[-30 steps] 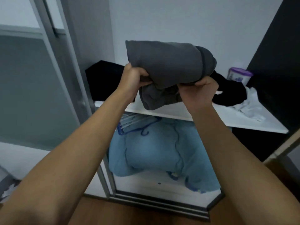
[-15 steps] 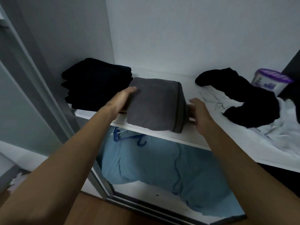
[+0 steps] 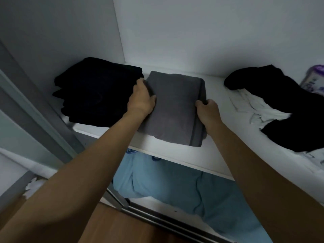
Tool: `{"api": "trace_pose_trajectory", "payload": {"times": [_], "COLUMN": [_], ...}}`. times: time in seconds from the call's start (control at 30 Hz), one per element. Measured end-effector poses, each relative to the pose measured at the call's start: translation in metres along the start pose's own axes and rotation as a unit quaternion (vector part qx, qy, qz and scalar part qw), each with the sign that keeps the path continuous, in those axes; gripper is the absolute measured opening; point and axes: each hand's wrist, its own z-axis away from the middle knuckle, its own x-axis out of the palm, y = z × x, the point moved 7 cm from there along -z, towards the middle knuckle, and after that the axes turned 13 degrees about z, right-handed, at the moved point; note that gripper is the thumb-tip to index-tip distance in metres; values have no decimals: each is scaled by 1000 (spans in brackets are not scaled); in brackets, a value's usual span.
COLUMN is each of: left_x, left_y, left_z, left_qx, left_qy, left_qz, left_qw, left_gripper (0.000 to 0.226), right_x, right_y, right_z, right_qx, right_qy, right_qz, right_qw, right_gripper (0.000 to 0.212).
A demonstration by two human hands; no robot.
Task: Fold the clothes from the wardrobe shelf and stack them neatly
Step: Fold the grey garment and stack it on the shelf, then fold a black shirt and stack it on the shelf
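While the folded grey garment (image 3: pixel 173 109) lies flat on the wardrobe shelf (image 3: pixel 216 95), the left hand (image 3: pixel 142 100) clasps its left edge, thumb on top, and the right hand (image 3: pixel 207 111) curls narrowly round its right edge. A black folded stack (image 3: pixel 98 92) sits just outside the left hand; loose black clothes (image 3: pixel 287 109) lie beyond the right hand.

We see a plain dark grey folded garment (image 3: pixel 172 109), a black stack of clothes (image 3: pixel 98 92), a white shelf (image 3: pixel 177 156), a black loose garment (image 3: pixel 291 106), a white crumpled cloth (image 3: pixel 257 109), a purple-topped tub (image 3: pixel 314 78) with purple print, and pale blue fabric (image 3: pixel 175 186).
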Motion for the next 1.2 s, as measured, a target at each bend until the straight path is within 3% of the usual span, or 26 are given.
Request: {"api": "trace_pose_trajectory", "payload": {"times": [0.07, 0.17, 0.23, 0.33, 0.43, 0.6, 0.67, 0.73, 0.87, 1.0, 1.1, 1.2], "left_x": [-5, -8, -2, 14, 20, 35, 46, 66, 127, 194, 234, 264], "left_y": [20, 36, 33, 17, 13, 32, 51, 73, 115, 139, 156, 180], "left_z": [1, 6, 7, 6, -5, -24, -22, -11, 20, 44, 56, 59], "left_qx": [115, 219, 212, 179, 178, 154, 174, 208, 248, 228, 219, 203], "left_qy": [15, -7, -63, -131, -150, -165, -152, -157, -225, -334, -367, -370], "left_qz": [-61, -78, -52, -121, -154, -142, -65, -7, -11, 39, 61, 81], "left_qw": [991, 973, 974, 968, 960, 964, 971, 965, 942, 914, 902, 903], "left_gripper": [67, 42, 42, 53, 55, 50, 48, 44, 39, 37, 31, 22], "right_x": [2, 13, 24, 34, 35, 16, -15, -58, -175, -269, -287, -293], "right_y": [-1, -3, -10, -24, -32, -23, -8, 13, 61, 121, 161, 179], "right_z": [0, 7, 13, 12, 6, 4, 7, 13, 28, 34, 20, 3], "right_qx": [2, -19, -45, -63, -62, -45, -25, -4, 58, 175, 229, 227], "right_qy": [-3, -24, -42, -46, -17, -10, 36, 94, 225, 303, 239, 198], "right_qz": [19, 20, 27, 89, 153, 135, 116, 102, 181, 221, 156, 144], "right_qw": [1000, 999, 998, 993, 986, 990, 992, 990, 956, 910, 930, 943], "right_gripper": [27, 26, 19, 28, 32, 30, 35, 21, 4, 38, 47, 56]}}
